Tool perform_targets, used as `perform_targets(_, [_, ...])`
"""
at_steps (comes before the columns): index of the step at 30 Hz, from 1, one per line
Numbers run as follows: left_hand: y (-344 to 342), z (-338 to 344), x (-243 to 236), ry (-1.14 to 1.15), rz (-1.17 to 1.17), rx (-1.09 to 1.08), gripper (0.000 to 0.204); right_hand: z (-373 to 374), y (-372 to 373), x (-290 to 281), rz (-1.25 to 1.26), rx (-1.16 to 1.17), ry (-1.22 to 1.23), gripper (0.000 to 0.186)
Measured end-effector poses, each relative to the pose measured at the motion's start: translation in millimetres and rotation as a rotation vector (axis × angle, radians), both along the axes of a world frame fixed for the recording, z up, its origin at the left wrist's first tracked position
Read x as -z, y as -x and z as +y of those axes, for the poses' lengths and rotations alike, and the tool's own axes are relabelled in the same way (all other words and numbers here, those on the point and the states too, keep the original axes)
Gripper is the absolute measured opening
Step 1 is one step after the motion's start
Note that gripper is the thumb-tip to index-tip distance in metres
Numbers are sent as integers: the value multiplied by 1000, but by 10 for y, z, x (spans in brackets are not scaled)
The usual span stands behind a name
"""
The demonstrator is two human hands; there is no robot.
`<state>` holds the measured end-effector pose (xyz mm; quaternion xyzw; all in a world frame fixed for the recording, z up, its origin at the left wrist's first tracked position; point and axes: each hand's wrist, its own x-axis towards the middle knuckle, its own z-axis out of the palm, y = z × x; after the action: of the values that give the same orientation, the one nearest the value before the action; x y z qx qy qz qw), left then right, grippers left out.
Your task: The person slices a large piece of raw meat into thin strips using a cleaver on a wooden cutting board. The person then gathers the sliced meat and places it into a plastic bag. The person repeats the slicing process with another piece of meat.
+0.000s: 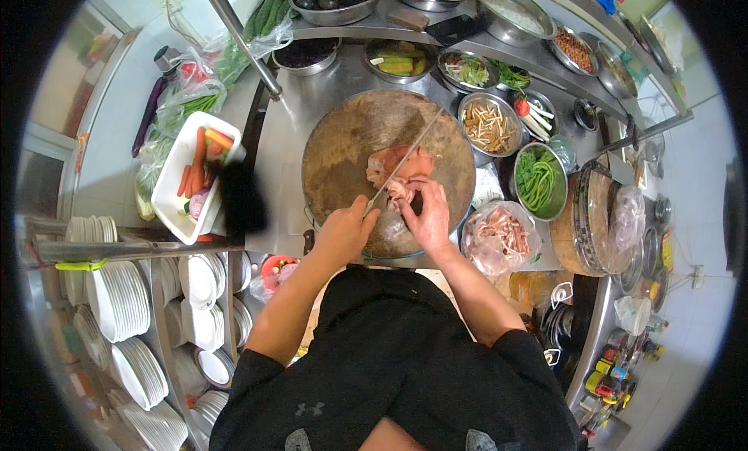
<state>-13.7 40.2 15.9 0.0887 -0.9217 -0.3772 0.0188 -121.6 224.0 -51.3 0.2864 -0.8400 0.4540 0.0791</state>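
A round wooden chopping block (pixel 343 135) stands in the middle of the steel worktop. My left hand (pixel 347 229) is closed around the handle of a kitchen knife (pixel 413 151), whose blade, seen nearly edge-on, slants away to the far right across a piece of pink meat (pixel 418 164). My right hand (pixel 430 217) is closed, its fingertips pinching a small cut bit of meat (pixel 400 190) just right of the blade near the handle. Below these fingers, part of the block looks wet and shiny. Whether the edge touches the meat is hard to tell.
At the right stand a bag of sliced meat (pixel 502 241), a bowl of green beans (pixel 538 178) and a bowl of pale brown strips (pixel 489 124). A white bin (pixel 175 174) with carrots is at the left, above stacked plates (pixel 121 303). A second chopping block (pixel 576 217) sits far right.
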Motion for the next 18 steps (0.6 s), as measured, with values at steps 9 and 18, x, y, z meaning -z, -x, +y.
perform_targets(9, [147,2,27,96,-112,72,32,13,1147,24,-52,350,377,30])
perform_targets(18, [258,42,-125,142,-191,76,30,-584,1875,53,-866,150,660,33])
